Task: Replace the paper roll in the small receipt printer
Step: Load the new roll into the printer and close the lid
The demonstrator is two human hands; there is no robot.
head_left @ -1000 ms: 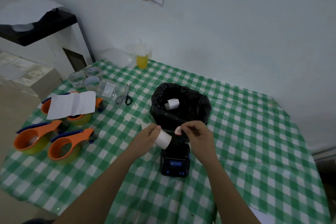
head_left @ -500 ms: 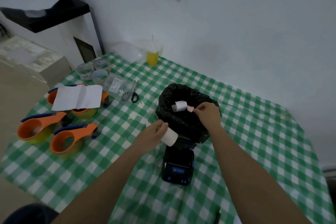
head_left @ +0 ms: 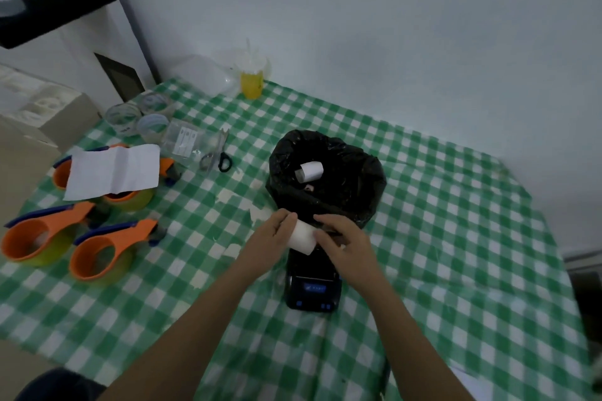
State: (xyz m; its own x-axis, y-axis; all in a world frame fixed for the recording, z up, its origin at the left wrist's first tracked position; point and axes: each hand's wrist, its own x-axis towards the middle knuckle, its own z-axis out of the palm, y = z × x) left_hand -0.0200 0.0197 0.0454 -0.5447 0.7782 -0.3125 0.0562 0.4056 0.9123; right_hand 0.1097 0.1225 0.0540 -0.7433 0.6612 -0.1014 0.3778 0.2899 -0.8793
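New roll (head_left: 303, 237) is held above the printer (head_left: 313, 283), left hand (head_left: 273, 234) curled around it, right hand (head_left: 342, 242) pinching its end. Old roll (head_left: 309, 171) lies binned at 12 o'clock (removal done); seating and closing are judged outstanding.

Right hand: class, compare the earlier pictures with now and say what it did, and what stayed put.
The right hand dropped a small pinkish scrap into the black bin bag, then came back to the paper roll. The left hand kept holding that roll above the receipt printer; the discarded roll stayed.
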